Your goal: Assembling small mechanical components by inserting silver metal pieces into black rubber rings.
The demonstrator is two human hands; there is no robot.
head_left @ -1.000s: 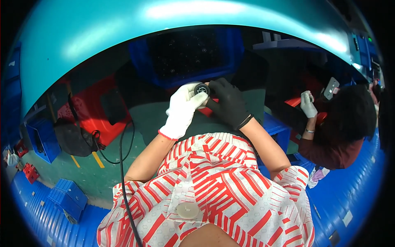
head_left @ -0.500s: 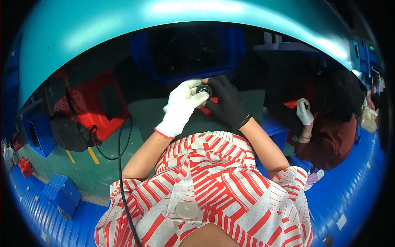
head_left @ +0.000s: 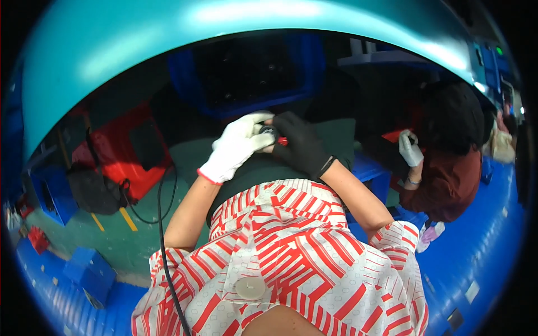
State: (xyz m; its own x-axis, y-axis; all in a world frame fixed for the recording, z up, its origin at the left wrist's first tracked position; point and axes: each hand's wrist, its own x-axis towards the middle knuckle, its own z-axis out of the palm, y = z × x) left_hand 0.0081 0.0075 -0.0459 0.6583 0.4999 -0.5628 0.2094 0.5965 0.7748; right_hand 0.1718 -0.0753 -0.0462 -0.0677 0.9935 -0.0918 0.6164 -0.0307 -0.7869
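White-gloved left hand [head_left: 238, 147] & black-gloved right hand [head_left: 301, 144] both pinching small round black part [head_left: 269, 133] (red bit beside).

The left hand [head_left: 236, 147] wears a white glove with a red cuff; the right hand [head_left: 302, 144] wears a black one. The shirt [head_left: 291, 252] is white with red stripes. A blue crate [head_left: 252, 73] lies far, a red crate [head_left: 120, 154] left, and the floor [head_left: 112, 235] is green with yellow lines.

We saw a small round black part [head_left: 268, 132], red bit beside it, pinched between both gloves.
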